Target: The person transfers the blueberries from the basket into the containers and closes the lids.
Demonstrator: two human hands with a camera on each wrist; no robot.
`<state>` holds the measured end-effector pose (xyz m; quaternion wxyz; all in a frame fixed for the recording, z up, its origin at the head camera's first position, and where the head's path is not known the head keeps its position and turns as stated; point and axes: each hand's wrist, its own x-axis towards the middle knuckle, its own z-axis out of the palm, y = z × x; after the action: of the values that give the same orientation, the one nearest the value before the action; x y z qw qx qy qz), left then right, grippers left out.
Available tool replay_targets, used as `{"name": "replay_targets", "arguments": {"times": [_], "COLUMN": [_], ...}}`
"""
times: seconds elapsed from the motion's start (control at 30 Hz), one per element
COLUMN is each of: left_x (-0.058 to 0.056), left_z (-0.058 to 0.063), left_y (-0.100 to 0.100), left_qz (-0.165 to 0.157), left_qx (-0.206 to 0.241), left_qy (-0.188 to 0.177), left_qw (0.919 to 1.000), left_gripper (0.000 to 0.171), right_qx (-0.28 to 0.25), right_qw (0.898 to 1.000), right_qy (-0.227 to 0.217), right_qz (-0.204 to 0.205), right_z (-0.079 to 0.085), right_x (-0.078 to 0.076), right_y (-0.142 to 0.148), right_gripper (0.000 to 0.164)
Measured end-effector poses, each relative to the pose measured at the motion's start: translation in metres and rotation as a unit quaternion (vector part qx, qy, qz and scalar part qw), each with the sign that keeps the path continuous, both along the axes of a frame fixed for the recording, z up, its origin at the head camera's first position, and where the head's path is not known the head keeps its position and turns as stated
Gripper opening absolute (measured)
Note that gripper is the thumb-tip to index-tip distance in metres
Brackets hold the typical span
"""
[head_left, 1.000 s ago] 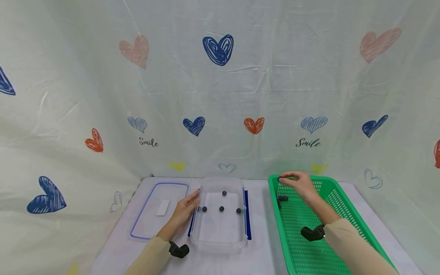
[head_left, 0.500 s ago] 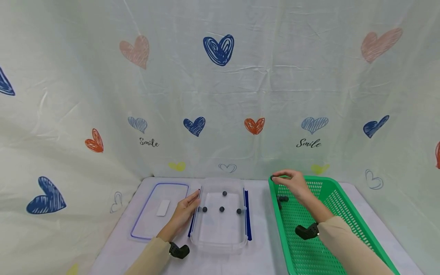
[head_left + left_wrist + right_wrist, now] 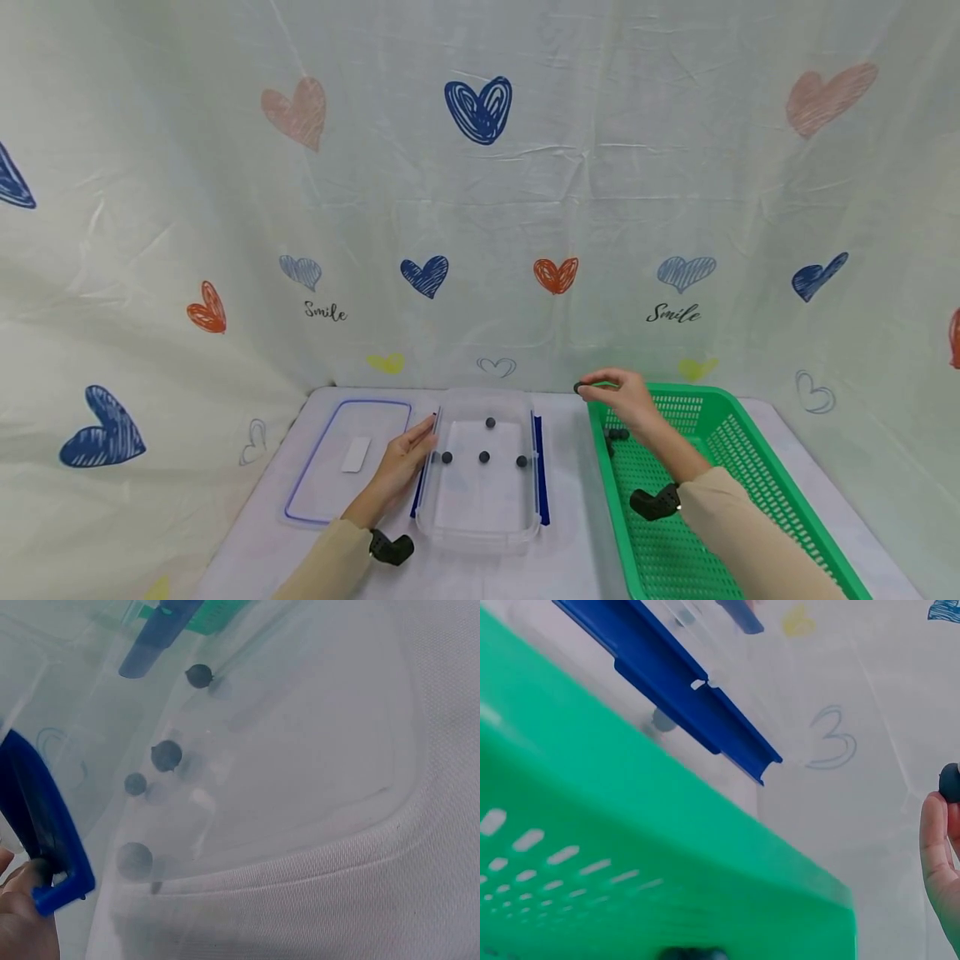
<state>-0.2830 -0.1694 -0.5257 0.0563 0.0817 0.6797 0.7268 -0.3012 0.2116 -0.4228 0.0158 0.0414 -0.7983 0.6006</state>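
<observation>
A clear plastic container [image 3: 480,508] with blue side latches stands open on the table. Several small black balls [image 3: 483,457] lie inside it, spaced apart. My left hand [image 3: 402,462] holds the container's left side, its fingers at the blue latch [image 3: 56,825] in the left wrist view. My right hand [image 3: 626,398] pinches another black ball [image 3: 578,387] between thumb and fingers, above the far left corner of the green basket [image 3: 626,542]. That ball also shows at the right edge of the right wrist view, partly cut off. More dark pieces [image 3: 617,433] lie in the basket, partly hidden behind its wall.
The container's lid [image 3: 322,467], clear with a blue rim and a white label [image 3: 356,454], lies flat to the left. White cloth [image 3: 573,500] covers the table between container and basket. A curtain [image 3: 480,208] printed with hearts hangs behind.
My right hand has moved left with the black ball, from over the basket's inside to its far left corner. The left hand and the container have stayed put.
</observation>
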Motion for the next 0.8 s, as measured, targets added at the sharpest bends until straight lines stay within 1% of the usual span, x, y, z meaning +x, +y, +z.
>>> {"name": "replay_targets", "arguments": {"times": [0.27,0.57,0.8], "left_x": [0.000,-0.001,-0.001], "left_z": [-0.001,0.000,-0.001], "left_y": [0.000,0.000,0.000], "left_qz": [-0.004,-0.007,-0.008], "left_qx": [0.008,0.009,0.007], "left_qy": [-0.005,-0.003,-0.003], "left_qw": [0.9999,0.9999,0.9999], "left_gripper": [0.053,0.055,0.055], "right_qx": [-0.004,-0.010,-0.002], "right_qw": [1.000,1.000,0.999], "right_qy": [-0.001,-0.003,0.002], "right_qz": [0.003,0.020,0.035], "right_z": [-0.001,-0.003,-0.006], "right_x": [-0.002,-0.003,-0.005], "right_y": [-0.014,-0.030,-0.043], "right_gripper": [0.025,0.025,0.024]}}
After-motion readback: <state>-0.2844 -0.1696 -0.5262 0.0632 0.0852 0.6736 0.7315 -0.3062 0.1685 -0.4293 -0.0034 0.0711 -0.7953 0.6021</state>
